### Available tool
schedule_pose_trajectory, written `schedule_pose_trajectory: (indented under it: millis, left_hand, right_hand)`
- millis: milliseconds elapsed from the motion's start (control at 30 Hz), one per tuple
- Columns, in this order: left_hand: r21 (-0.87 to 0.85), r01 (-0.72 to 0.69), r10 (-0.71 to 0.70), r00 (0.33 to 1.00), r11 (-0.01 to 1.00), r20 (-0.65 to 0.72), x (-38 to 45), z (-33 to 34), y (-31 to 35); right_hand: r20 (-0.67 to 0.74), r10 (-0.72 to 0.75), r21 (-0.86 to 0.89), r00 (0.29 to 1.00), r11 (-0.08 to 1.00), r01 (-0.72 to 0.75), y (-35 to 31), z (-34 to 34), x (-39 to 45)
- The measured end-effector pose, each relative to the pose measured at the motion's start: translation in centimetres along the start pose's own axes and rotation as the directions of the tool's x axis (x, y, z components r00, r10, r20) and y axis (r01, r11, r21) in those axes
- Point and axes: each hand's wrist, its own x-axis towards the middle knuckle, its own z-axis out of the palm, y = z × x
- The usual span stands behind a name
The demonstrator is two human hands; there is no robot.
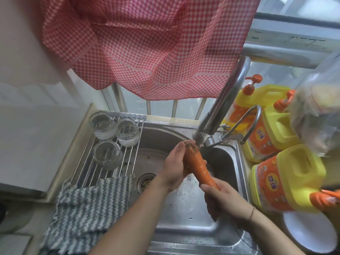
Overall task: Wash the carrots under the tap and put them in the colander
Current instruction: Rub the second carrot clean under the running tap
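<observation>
One orange carrot (199,167) is held slanted over the steel sink (184,208), its thick top end right under the tap spout (197,134), where water runs onto it. My left hand (175,166) wraps around the carrot's upper half. My right hand (219,197) grips its thin lower end. No colander is in view.
A roll-up drying rack (127,157) with three upturned glass jars (103,125) covers the sink's left side, a striped cloth (88,203) draped over its front. Yellow detergent bottles (287,179) crowd the right counter, above a white plate (309,232). A red checked curtain (147,43) hangs overhead.
</observation>
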Motion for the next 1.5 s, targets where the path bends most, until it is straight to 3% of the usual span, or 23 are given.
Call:
schedule_pose_trajectory:
  millis: [100, 267, 400, 567, 700, 800, 900, 1067, 1200, 1400, 1500]
  left_hand:
    - [0.043, -0.093, 0.09, 0.995, 0.995, 0.049, -1.2, 0.2, 0.0]
    - [0.155, -0.164, 0.152, 0.985, 0.974, 0.087, -2.4, -0.8, 0.4]
    - [0.481, -0.168, 0.082, 0.977, 0.86, 0.195, -2.5, -2.5, 2.7]
    - [0.646, -0.194, 0.077, 0.976, 0.738, 0.205, -1.0, -2.6, 3.2]
    - [0.581, -0.101, 0.017, 0.989, 0.807, 0.148, -0.3, -1.2, 2.7]
    - [0.398, 0.092, -0.153, 0.98, 0.913, 0.125, -0.2, -0.4, 2.6]
    - [0.354, 0.197, -0.258, 0.957, 0.914, 0.133, -0.2, -0.2, 2.5]
    - [0.347, 0.2, -0.264, 0.953, 0.916, 0.148, -0.2, -0.8, 2.0]
    - [0.237, 0.202, -0.25, 0.95, 0.95, 0.189, -0.2, -1.6, 1.4]
    - [0.246, 0.217, -0.256, 0.956, 0.945, 0.141, -0.6, -1.3, 1.7]
    - [0.256, 0.221, -0.264, 0.953, 0.941, 0.151, -0.8, -1.4, 1.5]
  right_hand:
    - [-0.044, 0.013, -0.261, 0.999, 0.965, -0.024, -1.0, -0.2, 1.1]
    - [-0.291, -0.199, -0.661, 0.936, 0.749, -0.047, -2.4, 1.6, 3.2]
    - [-0.305, -0.199, -0.758, 0.931, 0.642, -0.112, -2.7, 1.5, 3.2]
    - [-0.371, -0.262, -0.842, 0.891, 0.499, -0.203, -3.1, 1.4, 2.9]
    - [-0.387, -0.308, -0.866, 0.869, 0.445, -0.228, -2.8, 1.1, 2.9]
    - [-0.407, -0.291, -0.858, 0.866, 0.447, -0.253, -2.0, 0.5, 2.8]
    - [-0.414, -0.277, -0.853, 0.867, 0.451, -0.263, -1.3, 0.2, 2.9]
    - [-0.397, -0.234, -0.837, 0.888, 0.49, -0.245, -1.0, 0.0, 3.2]
    - [-0.391, -0.218, -0.817, 0.894, 0.529, -0.228, -1.2, 0.2, 3.3]
    - [-0.385, -0.248, -0.862, 0.889, 0.441, -0.25, -1.4, 0.7, 3.1]
    - [-0.377, -0.227, -0.86, 0.898, 0.445, -0.249, -1.2, 0.6, 2.9]
